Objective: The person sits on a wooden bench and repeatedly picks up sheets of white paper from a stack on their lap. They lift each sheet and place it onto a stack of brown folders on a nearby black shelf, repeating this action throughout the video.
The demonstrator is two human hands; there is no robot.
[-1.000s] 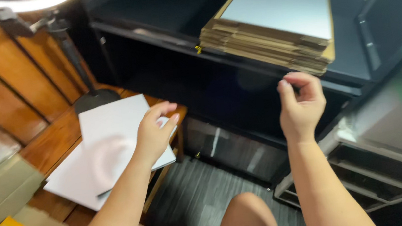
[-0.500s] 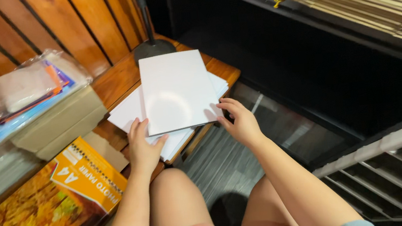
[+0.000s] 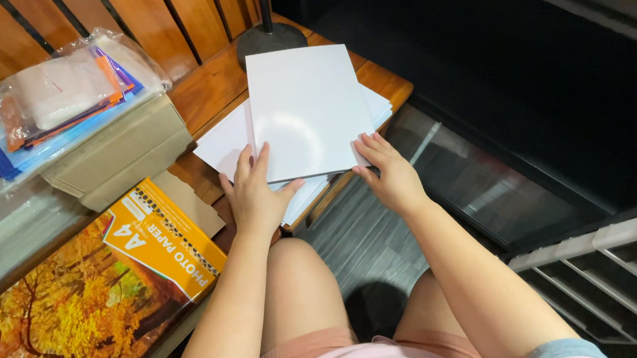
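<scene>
Fingers [image 3: 242, 167] of the left hand [image 3: 255, 193] lie spread and flat on the near left corner of a white sheet stack [image 3: 305, 109], thumb hooked out along its lower edge, pinching nothing that can be seen. Fingers [image 3: 371, 150] of the right hand [image 3: 389, 175] curl loosely against the near right corner of the same stack, touching its edge; whether they grip it from beneath cannot be told. This top bundle is plain glossy white, rectangular, with crisp edges and a soft glare across its face, and it sits slightly askew on a wider pile of white paper [image 3: 221, 142] that juts out to the left and right. Both rest on a brown wooden counter [image 3: 206, 84], close to its front corner. Left of the hands lies an orange photo paper pack [image 3: 94, 297] printed with autumn trees, and behind it a tan cardboard box [image 3: 119, 156] carrying clear plastic pouches [image 3: 57, 96]. A black round lamp base [image 3: 268, 38] stands just beyond the sheets.
</scene>
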